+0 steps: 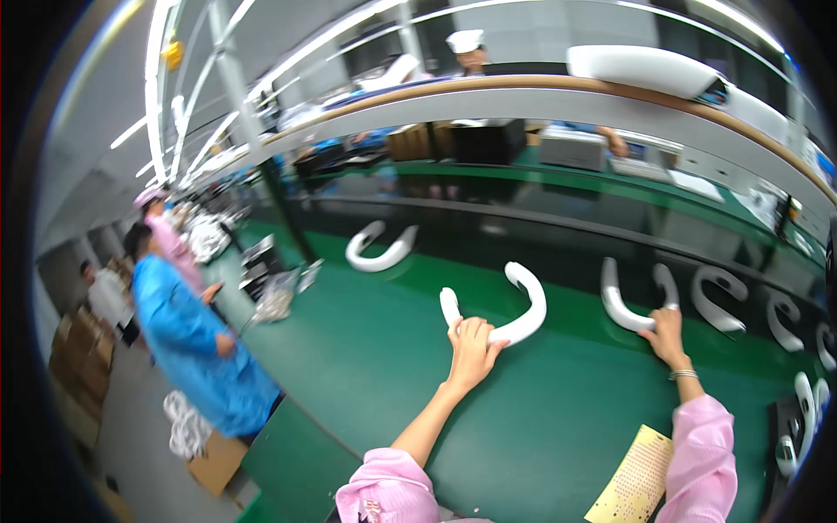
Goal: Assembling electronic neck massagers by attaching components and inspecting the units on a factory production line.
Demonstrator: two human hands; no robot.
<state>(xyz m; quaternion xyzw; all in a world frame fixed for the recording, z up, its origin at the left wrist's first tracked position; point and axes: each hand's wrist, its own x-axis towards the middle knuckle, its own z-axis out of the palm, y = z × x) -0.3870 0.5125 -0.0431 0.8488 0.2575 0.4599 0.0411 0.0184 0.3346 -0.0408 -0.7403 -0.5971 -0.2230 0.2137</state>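
Note:
Two white U-shaped neckbands are under my hands on the green tabletop. My left hand (472,353) is closed round the near bend of one neckband (532,312), whose two ends point away from me. To the right, my right hand (669,338) grips the near right side of the other neckband (617,307); its fingertips are partly hidden. Another neckband (381,261) lies farther off to the left, touched by no hand. Beyond my right hand, more of the same sort stand in a row, the nearest being a white neckband (717,307).
A yellow perforated sheet (635,475) lies beside my right forearm. At the right edge, a black tray (774,475) holds white parts. A raised shelf (488,85) spans the far side. Clear plastic bags (275,298) sit at left, near a person in a blue coat (187,340).

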